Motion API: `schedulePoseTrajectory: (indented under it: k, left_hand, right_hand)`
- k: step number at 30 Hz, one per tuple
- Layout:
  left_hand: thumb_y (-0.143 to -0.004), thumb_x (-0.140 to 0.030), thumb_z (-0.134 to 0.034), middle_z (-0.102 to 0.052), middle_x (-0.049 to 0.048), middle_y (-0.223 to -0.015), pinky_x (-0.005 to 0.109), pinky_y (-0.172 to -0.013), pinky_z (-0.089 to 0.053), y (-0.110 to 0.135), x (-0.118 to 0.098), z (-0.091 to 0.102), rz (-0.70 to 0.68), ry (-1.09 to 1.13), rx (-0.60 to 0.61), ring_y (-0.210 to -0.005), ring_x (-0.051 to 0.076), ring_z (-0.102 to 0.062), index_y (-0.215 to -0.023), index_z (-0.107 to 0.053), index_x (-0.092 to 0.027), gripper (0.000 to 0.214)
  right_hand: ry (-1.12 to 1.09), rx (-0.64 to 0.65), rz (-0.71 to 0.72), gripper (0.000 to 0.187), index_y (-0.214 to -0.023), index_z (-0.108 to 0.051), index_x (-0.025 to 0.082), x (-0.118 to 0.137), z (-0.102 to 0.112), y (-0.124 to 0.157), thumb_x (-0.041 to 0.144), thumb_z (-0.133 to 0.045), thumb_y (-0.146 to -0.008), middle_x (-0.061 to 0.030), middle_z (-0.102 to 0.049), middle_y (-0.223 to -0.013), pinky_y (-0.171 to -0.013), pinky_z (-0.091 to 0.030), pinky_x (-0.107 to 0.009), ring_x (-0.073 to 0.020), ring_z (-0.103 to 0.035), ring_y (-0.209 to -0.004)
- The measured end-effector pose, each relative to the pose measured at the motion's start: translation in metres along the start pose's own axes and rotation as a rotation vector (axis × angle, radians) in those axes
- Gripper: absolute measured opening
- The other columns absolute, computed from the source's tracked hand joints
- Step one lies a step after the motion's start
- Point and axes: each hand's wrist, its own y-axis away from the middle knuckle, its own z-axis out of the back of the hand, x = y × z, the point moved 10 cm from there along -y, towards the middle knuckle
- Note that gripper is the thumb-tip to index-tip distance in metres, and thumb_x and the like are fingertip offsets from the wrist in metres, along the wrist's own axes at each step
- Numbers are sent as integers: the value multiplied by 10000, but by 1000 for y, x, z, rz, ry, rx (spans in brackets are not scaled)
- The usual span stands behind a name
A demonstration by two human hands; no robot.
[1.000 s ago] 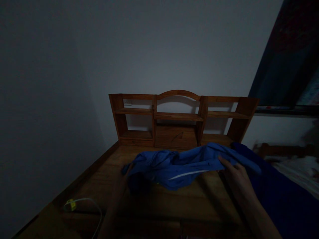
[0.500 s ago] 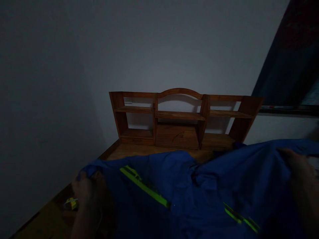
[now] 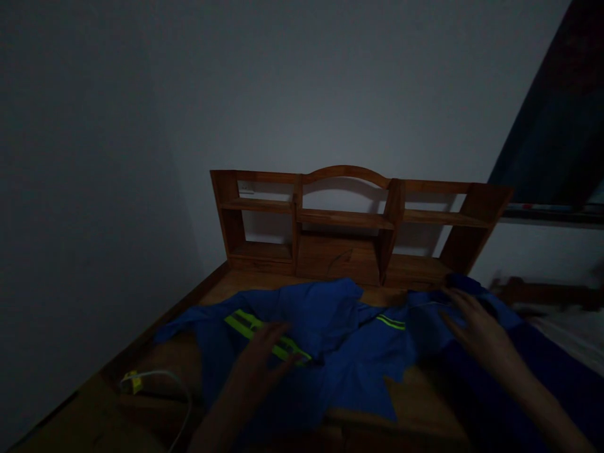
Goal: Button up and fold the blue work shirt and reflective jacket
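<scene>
A blue jacket with yellow-green stripes lies spread and wrinkled on a wooden desk. My left hand is over the left striped part of it, thumb and fingers apart, holding nothing. Whether that hand touches the fabric is hard to tell in the dim light. At the right, my right hand is over the jacket's right end, with its fingers apart and nothing in them. Beneath and beside the right forearm is darker blue cloth, partly hidden by the arm.
A wooden shelf unit stands at the back of the desk against a pale wall. At the lower left are a yellow object and a white cable. A dark curtain or window is at the upper right.
Both hands have let go of the jacket, which was held up and stretched between them. It now lies lower on the desk. My hands have moved inward.
</scene>
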Motion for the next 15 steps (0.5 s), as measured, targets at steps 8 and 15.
schedulePoseTrajectory:
  k: [8,15]
  left_hand:
    - [-703,-118,-610,-604,157,-1176,380,-909,-464,49,-45,-98,-98,-226,372,-1052,286,-588,-1222,-543,-181,527]
    - [-771,-381,-611,-706,87,-801,319,-646,-546,78,-67,-111,-357,-121,270,-687,242,-674,-1251,-511,-278,502]
  right_hand:
    - [72,698,446,696,-1358,-400,311,119,-132,99,48,-448,-715,-26,-377,-1414,-1009,-379,-353,-207,-413,-1254]
    - [75,901,935,308,-1156,-566,212,265,-184,122,144,-431,-887,-65,-562,-1172,-890,-446,-321,-172,-547,-1045]
